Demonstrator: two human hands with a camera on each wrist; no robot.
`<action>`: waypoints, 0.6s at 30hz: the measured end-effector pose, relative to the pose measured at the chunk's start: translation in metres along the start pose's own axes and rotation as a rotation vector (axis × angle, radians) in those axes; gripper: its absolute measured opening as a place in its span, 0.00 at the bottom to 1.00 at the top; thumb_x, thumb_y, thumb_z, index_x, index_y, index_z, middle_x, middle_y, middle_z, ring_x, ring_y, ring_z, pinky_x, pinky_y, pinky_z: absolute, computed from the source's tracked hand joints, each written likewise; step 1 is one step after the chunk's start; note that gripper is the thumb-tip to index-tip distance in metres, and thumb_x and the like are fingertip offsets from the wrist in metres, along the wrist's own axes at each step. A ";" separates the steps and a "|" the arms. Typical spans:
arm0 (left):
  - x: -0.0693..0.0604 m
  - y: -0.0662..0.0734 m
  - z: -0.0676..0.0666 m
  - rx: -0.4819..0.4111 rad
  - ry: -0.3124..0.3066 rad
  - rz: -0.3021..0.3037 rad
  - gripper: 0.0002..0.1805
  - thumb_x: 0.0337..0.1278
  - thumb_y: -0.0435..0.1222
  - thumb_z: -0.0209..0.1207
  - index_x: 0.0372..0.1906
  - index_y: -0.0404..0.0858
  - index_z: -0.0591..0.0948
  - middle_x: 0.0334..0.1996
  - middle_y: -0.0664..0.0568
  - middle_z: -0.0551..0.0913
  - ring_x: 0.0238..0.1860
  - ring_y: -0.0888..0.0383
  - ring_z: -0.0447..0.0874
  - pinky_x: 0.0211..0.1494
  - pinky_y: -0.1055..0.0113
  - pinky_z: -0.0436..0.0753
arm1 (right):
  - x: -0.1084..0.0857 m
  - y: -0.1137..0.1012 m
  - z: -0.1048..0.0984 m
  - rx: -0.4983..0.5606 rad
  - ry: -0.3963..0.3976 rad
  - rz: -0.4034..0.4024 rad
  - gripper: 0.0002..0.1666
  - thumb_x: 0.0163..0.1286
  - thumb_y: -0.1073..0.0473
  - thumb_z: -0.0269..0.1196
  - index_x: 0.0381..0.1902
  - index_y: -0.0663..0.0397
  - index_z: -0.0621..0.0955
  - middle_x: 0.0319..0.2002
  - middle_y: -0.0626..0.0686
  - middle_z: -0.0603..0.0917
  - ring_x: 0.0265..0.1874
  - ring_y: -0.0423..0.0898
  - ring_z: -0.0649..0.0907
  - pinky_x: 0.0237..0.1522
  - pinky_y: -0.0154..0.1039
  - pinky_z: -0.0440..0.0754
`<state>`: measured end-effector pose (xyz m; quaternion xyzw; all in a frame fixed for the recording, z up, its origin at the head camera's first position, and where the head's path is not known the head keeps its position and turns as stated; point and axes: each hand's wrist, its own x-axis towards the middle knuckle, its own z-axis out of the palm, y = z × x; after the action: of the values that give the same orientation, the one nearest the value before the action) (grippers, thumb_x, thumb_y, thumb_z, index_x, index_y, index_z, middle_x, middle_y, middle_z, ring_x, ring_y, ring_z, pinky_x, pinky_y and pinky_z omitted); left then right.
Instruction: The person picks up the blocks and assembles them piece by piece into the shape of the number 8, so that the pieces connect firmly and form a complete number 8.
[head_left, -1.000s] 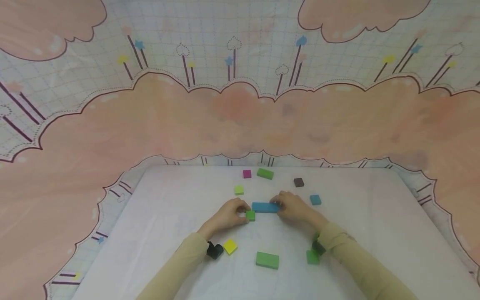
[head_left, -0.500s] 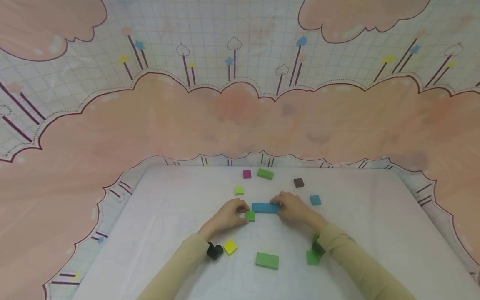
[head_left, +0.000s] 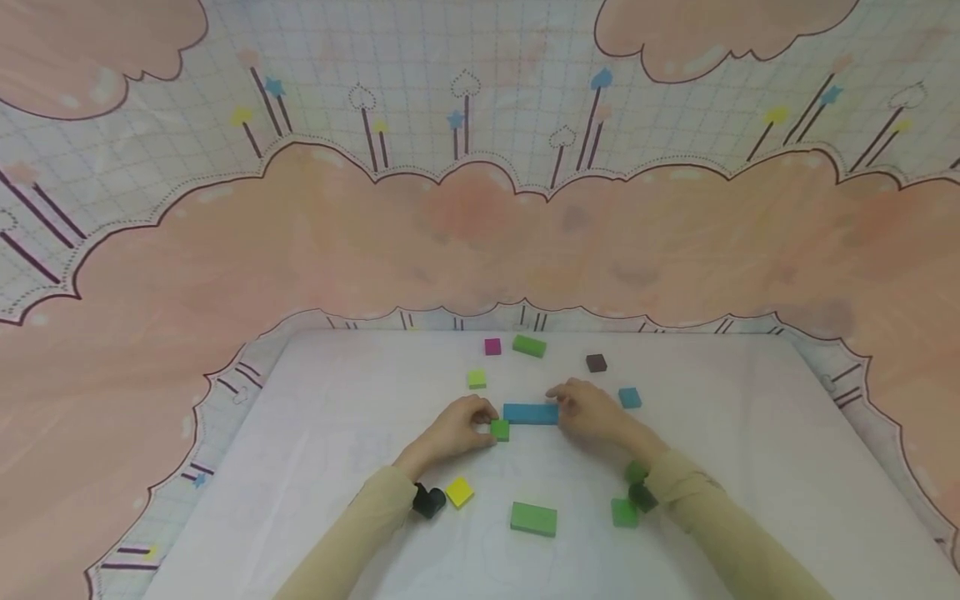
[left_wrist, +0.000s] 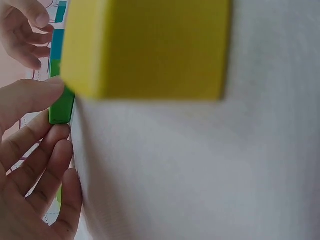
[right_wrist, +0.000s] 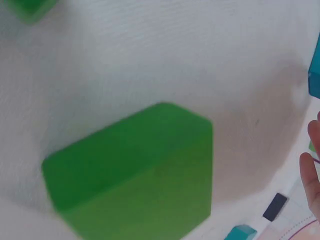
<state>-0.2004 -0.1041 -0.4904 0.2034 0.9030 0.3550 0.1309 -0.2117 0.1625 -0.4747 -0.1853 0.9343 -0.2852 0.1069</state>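
Observation:
Near the middle of the white table (head_left: 337, 400), my left hand (head_left: 453, 429) pinches a small green block (head_left: 500, 431) between thumb and fingers. That green block (left_wrist: 61, 109) shows in the left wrist view too. A long blue block (head_left: 530, 414) lies just behind it, reaching to the right. My right hand (head_left: 596, 414) is at the blue block's right end, its fingers loosely bent and holding nothing. In the head view I cannot tell whether its thumb touches the block. The left wrist view shows the right hand (left_wrist: 22, 32) slightly apart from the blue block.
Behind the hands lie magenta (head_left: 492, 347), green (head_left: 529, 346), dark brown (head_left: 596, 363), small blue (head_left: 629, 397) and lime (head_left: 477, 380) blocks. Nearer are a yellow block (head_left: 460, 492), a green oblong block (head_left: 534, 519) and a green square block (head_left: 624, 512). The right wrist partly hides another green piece (head_left: 636, 472).
My right hand has let go of the blue block's right end and shifted slightly right, its fingers lifting. My left hand keeps its pinch on the green block, in the same place.

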 end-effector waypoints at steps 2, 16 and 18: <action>0.000 0.000 -0.001 -0.002 -0.001 0.004 0.16 0.50 0.35 0.68 0.46 0.42 0.81 0.42 0.54 0.81 0.46 0.58 0.76 0.56 0.60 0.78 | -0.003 0.000 -0.003 0.019 0.005 0.010 0.24 0.63 0.64 0.61 0.58 0.49 0.78 0.48 0.52 0.81 0.50 0.50 0.79 0.54 0.50 0.79; 0.000 0.002 -0.002 -0.013 -0.009 -0.004 0.14 0.51 0.36 0.67 0.45 0.43 0.80 0.42 0.54 0.81 0.46 0.59 0.76 0.56 0.60 0.78 | -0.029 0.003 -0.025 0.068 0.047 0.032 0.22 0.67 0.61 0.59 0.59 0.49 0.76 0.53 0.55 0.79 0.51 0.50 0.78 0.51 0.48 0.79; 0.000 0.002 -0.002 -0.008 -0.009 0.000 0.14 0.51 0.36 0.67 0.45 0.44 0.80 0.42 0.54 0.81 0.46 0.59 0.76 0.56 0.60 0.78 | -0.034 0.005 -0.027 0.047 0.056 0.029 0.22 0.67 0.60 0.59 0.60 0.48 0.76 0.54 0.54 0.79 0.52 0.50 0.77 0.53 0.50 0.79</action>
<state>-0.2005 -0.1042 -0.4881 0.2046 0.9009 0.3579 0.1356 -0.1903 0.1934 -0.4520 -0.1610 0.9326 -0.3105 0.0894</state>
